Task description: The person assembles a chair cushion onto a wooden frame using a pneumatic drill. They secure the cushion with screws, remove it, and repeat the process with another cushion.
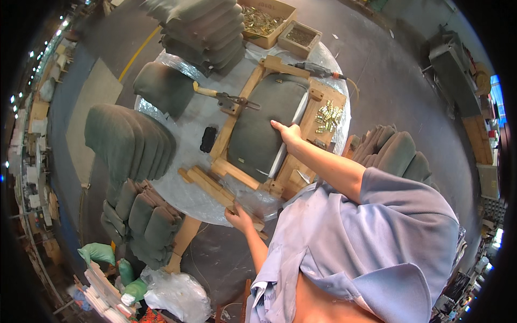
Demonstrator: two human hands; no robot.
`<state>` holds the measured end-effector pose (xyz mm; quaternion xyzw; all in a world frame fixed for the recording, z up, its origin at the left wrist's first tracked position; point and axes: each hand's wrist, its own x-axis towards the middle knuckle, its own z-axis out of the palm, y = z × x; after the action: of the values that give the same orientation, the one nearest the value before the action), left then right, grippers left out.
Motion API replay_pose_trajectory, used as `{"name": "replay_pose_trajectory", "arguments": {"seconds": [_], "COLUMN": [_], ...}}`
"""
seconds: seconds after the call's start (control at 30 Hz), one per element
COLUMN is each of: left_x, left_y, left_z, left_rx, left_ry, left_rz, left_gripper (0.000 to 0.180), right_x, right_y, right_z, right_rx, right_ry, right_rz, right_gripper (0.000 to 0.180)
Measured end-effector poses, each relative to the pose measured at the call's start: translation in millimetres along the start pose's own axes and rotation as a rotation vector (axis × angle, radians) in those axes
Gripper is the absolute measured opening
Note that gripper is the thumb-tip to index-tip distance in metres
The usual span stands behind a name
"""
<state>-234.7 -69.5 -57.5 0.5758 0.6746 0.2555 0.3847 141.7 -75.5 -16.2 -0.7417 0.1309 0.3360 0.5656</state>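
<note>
A dark grey padded seat cushion (266, 121) lies inside a pale wooden frame (230, 125) on a round table (183, 185) covered in clear plastic. My right hand (289, 132) presses flat on the cushion's right edge, fingers apart. My left hand (239, 219) grips the near end of a wooden frame piece (207, 185) at the table's front edge. A hammer (226, 97) rests on the frame's left rail. A heap of small brass fittings (327, 117) sits on the wooden board to the right of the cushion.
Stacks of grey cushions stand at the back (202, 29), at the left (129, 141) and to the right (396, 152). Two boxes of metal hardware (280, 29) sit at the table's far edge beside a power tool (319, 70). Bags (175, 293) lie on the floor.
</note>
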Motion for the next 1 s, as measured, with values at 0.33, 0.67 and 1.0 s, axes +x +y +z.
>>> {"name": "replay_pose_trajectory", "arguments": {"seconds": [0.33,0.67,1.0], "left_x": [-14.8,-59.1,-27.7], "left_y": [94.7,332.2,244.8], "left_z": [-27.6,-59.6,-43.1], "left_rx": [-0.197,-1.747,-1.731], "left_ry": [0.053,-1.100,-0.962], "left_rz": [0.081,0.096,0.174], "left_gripper": [0.044,0.076,0.067], "right_x": [-124.5,-155.4,-132.8], "right_y": [-113.4,-228.5,-178.4], "right_z": [-107.5,-152.6,-136.7], "right_rx": [0.387,0.141,-0.381], "right_ry": [-0.130,-0.668,-0.570], "right_rz": [-0.244,-1.161,-1.849], "right_gripper": [0.059,0.023,0.038]}}
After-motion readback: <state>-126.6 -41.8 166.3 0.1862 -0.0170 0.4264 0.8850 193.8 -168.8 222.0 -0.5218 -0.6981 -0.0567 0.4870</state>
